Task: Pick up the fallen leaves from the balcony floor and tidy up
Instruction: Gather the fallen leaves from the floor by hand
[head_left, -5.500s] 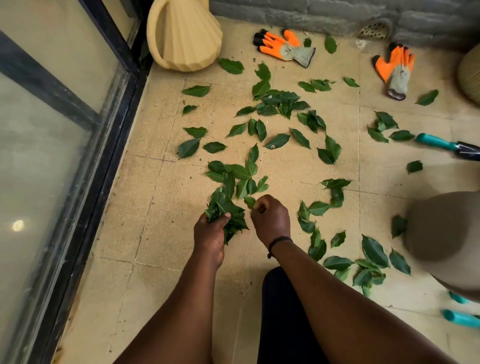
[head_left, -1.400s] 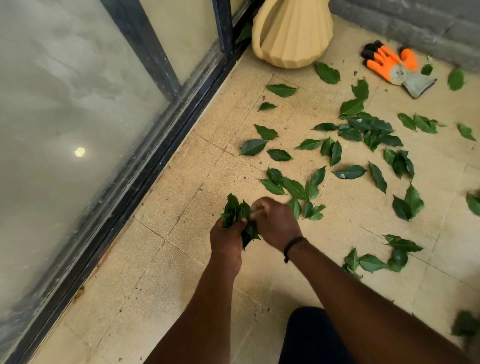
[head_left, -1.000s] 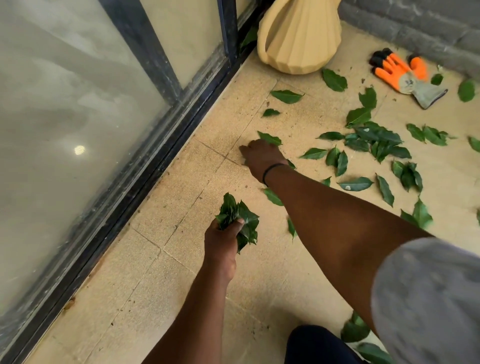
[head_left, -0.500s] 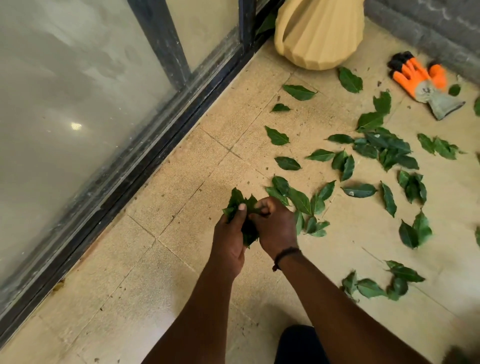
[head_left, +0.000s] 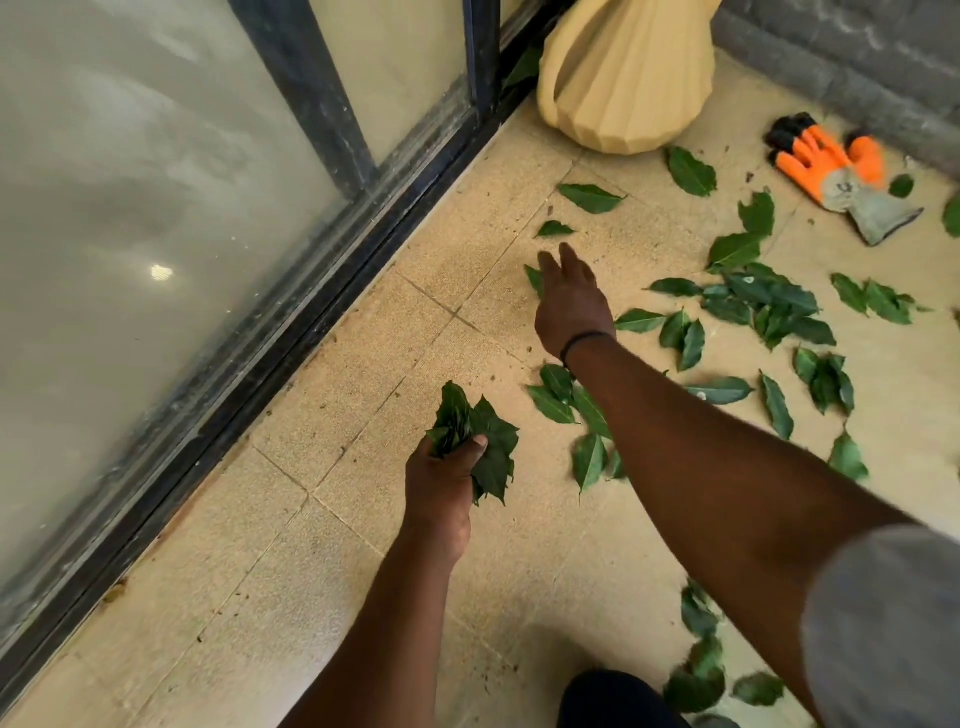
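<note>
1. Left hand (head_left: 441, 483): clenched round a bunch of gathered leaves (head_left: 480, 441), thumb across the stems, blades sticking up and to the right; held low over the bare tiles near the body, taking no part in the reach.
2. Right hand (head_left: 571, 306): stretched forward and away from the body, fingers straight and spread, grasping nothing. Fingertips over a small leaf (head_left: 533, 278) half hidden beneath them; contact impossible to tell from this view.
3. Straight beyond those fingertips, in line with the reach: another small leaf (head_left: 553, 228), then a longer leaf (head_left: 589, 197) lying crosswise to the arm, tip pointing right. Both apart from each other, both nearer the glass door frame (head_left: 332, 291) than the main scatter.
4. Judged the deciding relation: these three lie ahead of and slightly left of the right hand, well beyond the left, so far nearer the free right hand; a further forward stretch probably needed for the last one.
5. Under and beside the right forearm: a cluster of leaves (head_left: 558, 395) on the balcony floor (head_left: 332, 519), closer to the body.
6. Further right: the dense scatter of leaves (head_left: 769, 306), well apart from both hands.
7. At the far edge: a ribbed beige pot (head_left: 623, 78) and an orange glove (head_left: 831, 166), a large leaf (head_left: 691, 171) between them.
</note>
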